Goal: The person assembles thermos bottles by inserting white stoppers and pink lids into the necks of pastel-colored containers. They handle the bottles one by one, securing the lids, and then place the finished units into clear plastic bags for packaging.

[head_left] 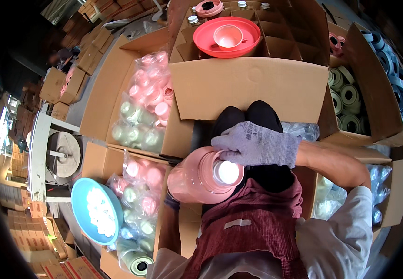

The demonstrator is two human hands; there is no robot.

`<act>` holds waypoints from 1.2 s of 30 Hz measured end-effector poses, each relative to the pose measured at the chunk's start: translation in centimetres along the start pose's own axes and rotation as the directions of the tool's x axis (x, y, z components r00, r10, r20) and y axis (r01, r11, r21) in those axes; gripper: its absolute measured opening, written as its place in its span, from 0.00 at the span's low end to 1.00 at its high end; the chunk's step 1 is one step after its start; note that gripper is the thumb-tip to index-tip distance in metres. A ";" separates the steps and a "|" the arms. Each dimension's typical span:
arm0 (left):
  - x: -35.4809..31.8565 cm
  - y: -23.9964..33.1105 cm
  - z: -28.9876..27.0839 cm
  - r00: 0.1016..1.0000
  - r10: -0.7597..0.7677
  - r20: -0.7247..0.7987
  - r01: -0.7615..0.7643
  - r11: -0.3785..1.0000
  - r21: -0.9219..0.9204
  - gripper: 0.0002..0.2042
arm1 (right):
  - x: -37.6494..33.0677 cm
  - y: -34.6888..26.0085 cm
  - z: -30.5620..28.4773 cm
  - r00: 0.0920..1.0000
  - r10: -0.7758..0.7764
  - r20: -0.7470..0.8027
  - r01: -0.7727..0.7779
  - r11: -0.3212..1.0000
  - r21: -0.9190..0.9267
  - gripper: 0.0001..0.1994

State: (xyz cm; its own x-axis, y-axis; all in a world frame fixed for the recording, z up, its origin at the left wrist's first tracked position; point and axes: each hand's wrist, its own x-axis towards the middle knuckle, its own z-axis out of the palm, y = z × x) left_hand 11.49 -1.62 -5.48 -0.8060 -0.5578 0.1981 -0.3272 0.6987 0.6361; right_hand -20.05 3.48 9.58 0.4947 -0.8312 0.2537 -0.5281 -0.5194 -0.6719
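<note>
A large glossy pink flask [194, 176] with a white cap [227, 173] lies tilted over my lap, its capped end toward the right. My right hand [257, 144], in a light purple-grey knit glove, bends its fingers against the flask's upper edge beside the cap. From the lower left my left hand [171, 202] supports the flask's far end. Only its dark glove cuff shows; the flask hides its fingers.
Ahead stands a divided carton [248, 83] with a red tray [201, 39] holding a pink cup [228, 36]. Cartons of bagged pink and green parts [141, 116] stand left, near a blue bowl [83, 209] of white pieces. Green rings [349, 94] fill a carton at right.
</note>
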 end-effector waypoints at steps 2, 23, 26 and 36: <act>0.0 0.1 -0.1 1.000 -0.001 0.005 0.001 1.000 -0.005 0.40 | -0.3 -0.4 -1.0 0.997 0.081 0.003 -0.081 0.996 0.024 0.11; 0.1 1.4 -0.1 0.999 -0.028 0.034 0.030 0.998 -0.048 0.44 | -5.8 -1.2 -1.1 0.961 0.246 -0.129 -0.225 0.961 0.158 0.10; 0.3 1.5 0.2 0.999 -0.036 0.025 0.037 0.998 -0.056 0.45 | -5.7 -1.2 -1.5 0.957 0.232 -0.173 -0.204 0.964 0.169 0.10; 4.7 4.9 -1.5 0.990 -0.053 -0.131 0.013 0.958 -0.286 0.46 | -5.7 -2.4 -4.6 0.911 0.375 -0.171 -0.339 0.918 0.208 0.10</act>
State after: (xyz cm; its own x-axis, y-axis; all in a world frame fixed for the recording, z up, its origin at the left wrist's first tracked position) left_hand 6.81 -1.43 -0.31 -0.7163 -0.6475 0.2601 -0.1833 0.5343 0.8252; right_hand -24.78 8.58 12.99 0.1350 -0.9860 0.0979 -0.5090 -0.1537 -0.8469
